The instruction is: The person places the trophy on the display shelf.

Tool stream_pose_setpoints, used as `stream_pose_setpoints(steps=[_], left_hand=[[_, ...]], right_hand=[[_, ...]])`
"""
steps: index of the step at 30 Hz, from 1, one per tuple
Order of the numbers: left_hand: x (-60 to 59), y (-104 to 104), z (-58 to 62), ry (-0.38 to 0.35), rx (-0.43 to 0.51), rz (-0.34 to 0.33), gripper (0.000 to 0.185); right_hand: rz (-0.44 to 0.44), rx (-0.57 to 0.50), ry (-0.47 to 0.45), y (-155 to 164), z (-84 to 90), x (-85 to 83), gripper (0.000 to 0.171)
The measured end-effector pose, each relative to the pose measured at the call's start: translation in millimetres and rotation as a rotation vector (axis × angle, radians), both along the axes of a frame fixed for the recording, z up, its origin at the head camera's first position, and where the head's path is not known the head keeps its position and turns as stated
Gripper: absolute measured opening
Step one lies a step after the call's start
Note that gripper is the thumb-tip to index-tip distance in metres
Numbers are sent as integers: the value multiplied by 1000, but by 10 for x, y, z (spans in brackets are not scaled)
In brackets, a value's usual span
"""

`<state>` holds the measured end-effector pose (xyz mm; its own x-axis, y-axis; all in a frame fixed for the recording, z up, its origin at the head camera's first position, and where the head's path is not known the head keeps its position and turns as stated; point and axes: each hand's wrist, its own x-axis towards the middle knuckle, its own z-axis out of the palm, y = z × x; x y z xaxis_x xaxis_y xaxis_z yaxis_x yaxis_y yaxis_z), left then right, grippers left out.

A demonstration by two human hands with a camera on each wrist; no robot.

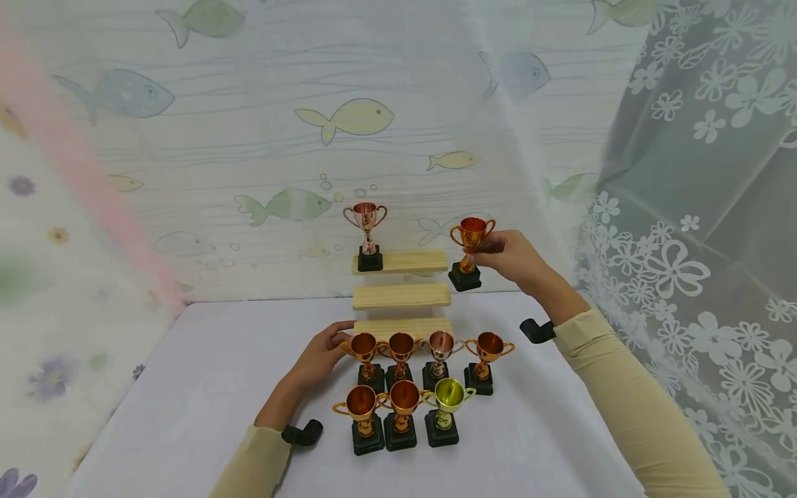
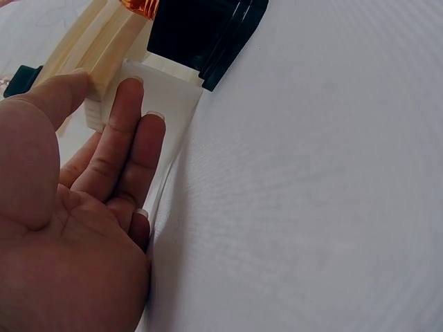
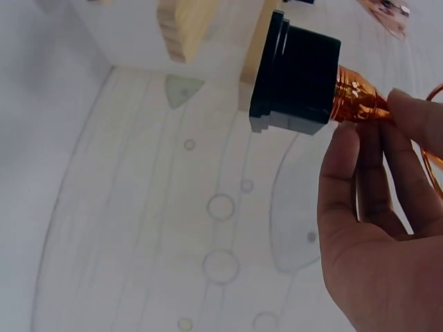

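My right hand (image 1: pixel 512 260) pinches a bronze-orange trophy (image 1: pixel 471 236) by its stem, thumb on one side and fingers on the other. The trophy's black base (image 3: pixel 297 76) is close to the right end of the top wooden shelf (image 1: pixel 414 261). On that shelf's left part stands a rose-coloured trophy (image 1: pixel 367 221). My left hand (image 1: pixel 322 356) is at the left end of the lowest wooden shelf (image 1: pixel 405 326). In the left wrist view its thumb touches the wood edge (image 2: pixel 104 69), and its fingers lie fairly straight along the white support (image 2: pixel 166 90).
In front of the stepped stand, several trophies fill two rows on the white table (image 1: pixel 529 443), among them a yellow-gold one (image 1: pixel 448 395) and a rose one (image 1: pixel 441 344). The middle shelf (image 1: pixel 401 297) lies between the other two. A fish-print curtain (image 1: pixel 268 152) hangs behind.
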<state>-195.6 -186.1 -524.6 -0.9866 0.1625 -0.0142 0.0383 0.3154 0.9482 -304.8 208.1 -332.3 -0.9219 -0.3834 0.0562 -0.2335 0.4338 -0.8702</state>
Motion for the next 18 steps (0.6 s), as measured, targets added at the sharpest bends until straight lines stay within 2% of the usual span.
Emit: stream_pose_setpoints(steps=[8,18], left_hand=[[24,14,20,-1,-8,5,49],[2,-2,2,10,1,-12,49]], right_hand=[[-36,-7,-33,-353,117,-127,33],[-53,-2,-41,-731,133,-250,29]])
